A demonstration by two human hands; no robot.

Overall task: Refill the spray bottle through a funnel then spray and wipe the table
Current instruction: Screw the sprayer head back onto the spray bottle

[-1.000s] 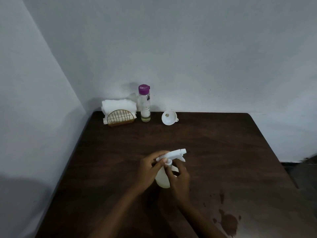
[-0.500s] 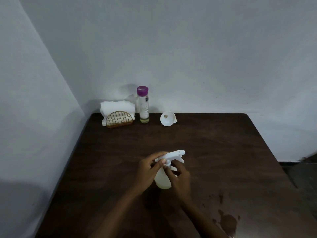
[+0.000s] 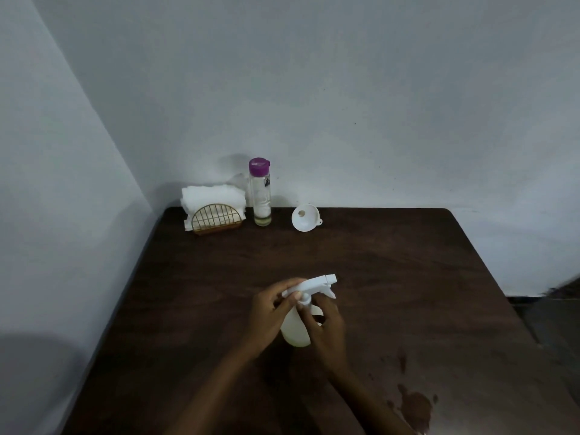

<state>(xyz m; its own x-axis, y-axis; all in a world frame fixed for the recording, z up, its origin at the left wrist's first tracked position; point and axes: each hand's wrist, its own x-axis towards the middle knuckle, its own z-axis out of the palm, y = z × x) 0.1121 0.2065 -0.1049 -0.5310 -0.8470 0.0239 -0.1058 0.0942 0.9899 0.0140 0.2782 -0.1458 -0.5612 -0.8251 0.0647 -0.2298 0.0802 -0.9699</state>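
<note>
A white spray bottle (image 3: 295,332) stands upright in the middle of the dark wooden table (image 3: 408,277). My left hand (image 3: 270,315) grips its white trigger head (image 3: 317,283) from the left. My right hand (image 3: 326,328) pinches the collar under the head, with its palm around the bottle's right side. A white funnel (image 3: 305,217) lies on its side at the table's back edge. Left of it stands a clear refill bottle with a purple cap (image 3: 260,191).
White napkins in a gold wire holder (image 3: 216,211) sit at the back left corner, against the wall. Wet stains (image 3: 414,403) mark the table at the front right. Walls close off the table's left and back sides.
Both hands have kept their hold on the spray bottle, with only slight shifts of the fingers at the collar. The view has tilted slightly.
</note>
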